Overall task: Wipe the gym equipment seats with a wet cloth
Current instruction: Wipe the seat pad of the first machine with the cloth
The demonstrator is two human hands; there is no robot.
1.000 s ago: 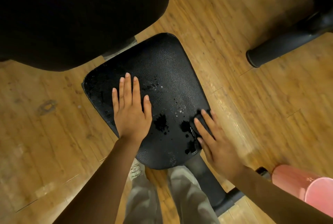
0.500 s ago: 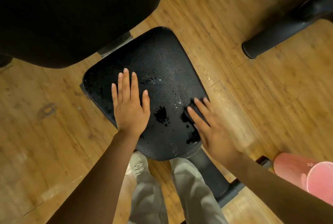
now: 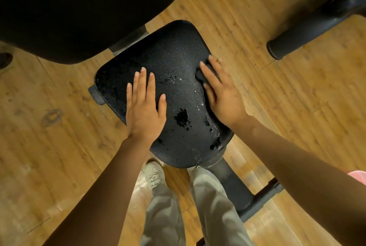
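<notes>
A black padded seat [image 3: 174, 53] with a pebbled, wet-looking surface fills the middle of the view. My left hand [image 3: 144, 107] lies flat on its left half, fingers straight and spread. My right hand [image 3: 221, 95] presses a small dark cloth [image 3: 200, 75] against the seat's right edge, fingers straight over it. Only a bit of the cloth shows under the fingers. Worn, darker patches [image 3: 182, 117] mark the seat between my hands.
A large black backrest pad [image 3: 79, 8] overhangs the top left. A black padded roller [image 3: 309, 31] juts in at the top right. The seat's black post and foot [image 3: 245, 200] run down right by my legs. A pink bucket edge [image 3: 358, 176] shows far right. Wooden floor surrounds everything.
My right hand has slid the cloth forward along the seat's right edge, away from me. My left hand has stayed flat in place.
</notes>
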